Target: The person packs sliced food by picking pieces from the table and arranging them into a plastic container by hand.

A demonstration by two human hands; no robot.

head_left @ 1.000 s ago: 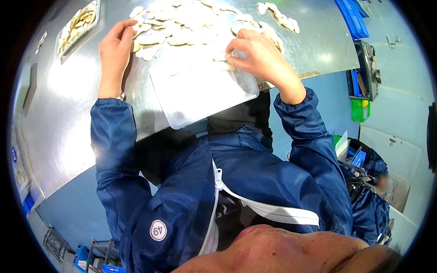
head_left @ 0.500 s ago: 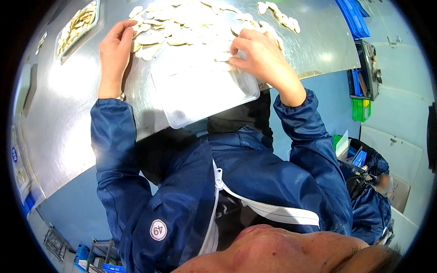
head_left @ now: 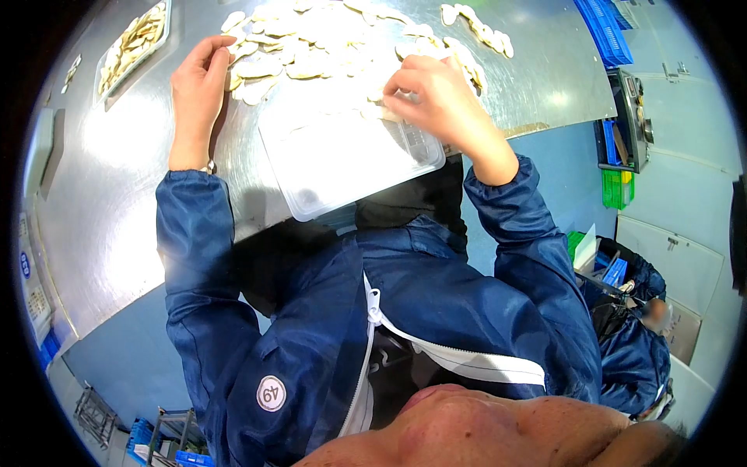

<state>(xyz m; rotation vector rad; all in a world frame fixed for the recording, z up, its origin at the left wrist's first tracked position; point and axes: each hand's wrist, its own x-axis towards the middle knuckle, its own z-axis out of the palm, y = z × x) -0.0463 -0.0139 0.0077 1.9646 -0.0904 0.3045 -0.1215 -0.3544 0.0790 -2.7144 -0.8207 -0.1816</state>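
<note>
Beside the right hand [head_left: 436, 97], 1 pale slice [head_left: 377, 113], long axis sideways; hands [head_left: 198, 89] curled, hold unclear.

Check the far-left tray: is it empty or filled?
Filled: pale pieces lie heaped over most of the tray. How deep they go, I cannot tell.

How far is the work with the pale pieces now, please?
Looks done: the far-left tray is heaped. In work: the right hand is at pieces in the near tray; its grip is unclear. Probably left: the loose pile and that tray's bare near part.
</note>
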